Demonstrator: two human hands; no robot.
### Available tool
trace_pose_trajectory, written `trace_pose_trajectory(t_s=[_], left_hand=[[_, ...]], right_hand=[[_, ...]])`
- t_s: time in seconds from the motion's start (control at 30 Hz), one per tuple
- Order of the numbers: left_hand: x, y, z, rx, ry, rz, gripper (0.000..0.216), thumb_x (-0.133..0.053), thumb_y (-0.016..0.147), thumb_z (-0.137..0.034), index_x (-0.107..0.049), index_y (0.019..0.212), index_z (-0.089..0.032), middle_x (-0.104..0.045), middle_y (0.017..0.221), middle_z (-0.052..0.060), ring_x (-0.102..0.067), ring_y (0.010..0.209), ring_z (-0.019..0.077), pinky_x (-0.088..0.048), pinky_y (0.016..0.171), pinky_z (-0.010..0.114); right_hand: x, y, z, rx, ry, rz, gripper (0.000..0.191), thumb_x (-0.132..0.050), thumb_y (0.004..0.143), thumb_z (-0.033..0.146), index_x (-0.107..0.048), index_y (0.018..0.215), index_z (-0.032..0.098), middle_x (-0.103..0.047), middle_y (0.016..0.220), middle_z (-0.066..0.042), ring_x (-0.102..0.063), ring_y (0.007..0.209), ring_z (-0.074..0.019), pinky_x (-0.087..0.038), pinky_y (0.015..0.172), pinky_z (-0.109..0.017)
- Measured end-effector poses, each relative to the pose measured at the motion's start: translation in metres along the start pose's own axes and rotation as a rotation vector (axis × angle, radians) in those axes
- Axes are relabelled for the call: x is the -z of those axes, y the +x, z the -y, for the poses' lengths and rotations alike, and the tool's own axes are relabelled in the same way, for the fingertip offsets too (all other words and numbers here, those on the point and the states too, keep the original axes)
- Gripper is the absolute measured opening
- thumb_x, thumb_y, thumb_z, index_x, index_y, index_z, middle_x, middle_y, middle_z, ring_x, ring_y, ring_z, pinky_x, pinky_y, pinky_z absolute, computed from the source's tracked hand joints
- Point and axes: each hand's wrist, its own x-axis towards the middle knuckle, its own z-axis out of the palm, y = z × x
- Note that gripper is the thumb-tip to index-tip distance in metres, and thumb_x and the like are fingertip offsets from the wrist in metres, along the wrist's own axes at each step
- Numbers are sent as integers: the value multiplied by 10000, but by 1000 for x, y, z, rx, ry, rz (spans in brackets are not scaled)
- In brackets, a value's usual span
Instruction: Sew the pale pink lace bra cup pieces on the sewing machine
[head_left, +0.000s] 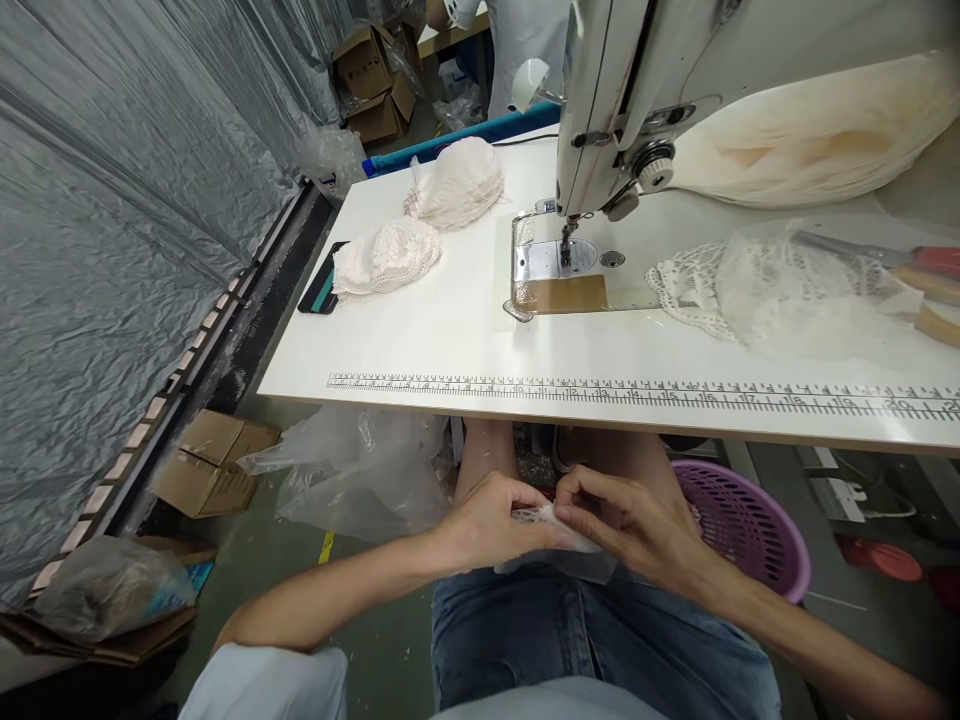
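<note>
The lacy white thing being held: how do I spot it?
Find the white table, then look below its front edge. Over the lap, the left hand and right hand hold the lacy white piece. Unlike the lace bundles, it's off the table.

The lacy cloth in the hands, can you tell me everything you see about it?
The lacy cloth is white and looks thin and soft, with an openwork lace part and a sheer, see-through part lower down. It is bunched, so its whole shape is hidden. The left hand and right hand both hold it, above the blue jeans.
</note>
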Motion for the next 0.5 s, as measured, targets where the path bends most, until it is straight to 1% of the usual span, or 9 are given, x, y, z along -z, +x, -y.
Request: trace_pose_trajectory(t_s=[0.17,0.5], left_hand=[[-1,2,5,-3,54,-22,309,-594,754,-407,-680,718,-112,-467,556,-36,-387,568,83,-272,507,195],[1,5,5,-6,6,5,295,-608,757,-387,-677,683,-110,-505,542,-26,-396,531,73,-272,480,193]], right_hand=[[-1,0,-3,-6,37,25,276,-435,904,447,-499,801,199,-471,657,31,-368,541,-94,-281,471,-213],[0,1,1,15,32,48,272,-394,923,432,-480,810,201,-490,671,30,-396,548,-93,-312,495,-215]])
